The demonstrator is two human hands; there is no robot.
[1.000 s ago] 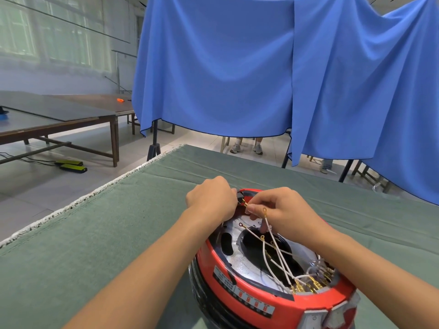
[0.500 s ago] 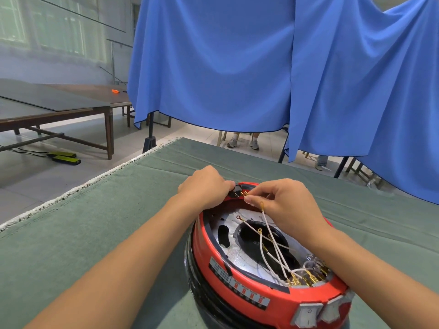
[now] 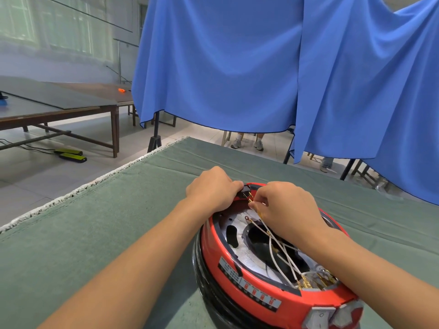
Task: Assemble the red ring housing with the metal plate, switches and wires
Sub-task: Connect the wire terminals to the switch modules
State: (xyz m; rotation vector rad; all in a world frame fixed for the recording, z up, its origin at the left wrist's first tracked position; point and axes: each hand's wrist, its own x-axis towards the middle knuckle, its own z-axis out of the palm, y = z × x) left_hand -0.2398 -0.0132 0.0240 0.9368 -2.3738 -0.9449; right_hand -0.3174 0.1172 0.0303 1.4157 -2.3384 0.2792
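The red ring housing (image 3: 213, 255) sits on a black base on the green cloth, near the front right. Inside it lies the silvery metal plate (image 3: 247, 254) with a dark central hole. Several white wires (image 3: 280, 255) with brass ends run from a cluster at the near right rim toward the far rim. My left hand (image 3: 211, 189) grips a small black switch (image 3: 244, 194) at the far rim. My right hand (image 3: 285, 207) pinches a wire's brass terminal right beside that switch. White rocker switches (image 3: 318, 317) show on the housing's near outer wall.
The green cloth-covered table (image 3: 95, 233) ends in a white fringed edge at the left. Blue curtains (image 3: 237, 67) hang behind the table's far edge, with people's feet visible below them. Wooden tables stand at the far left, cables and yellow-black bars on the floor.
The view has shifted slightly. My right hand has slid a little closer to the black switch with the terminal; my left hand keeps its hold at the far rim.
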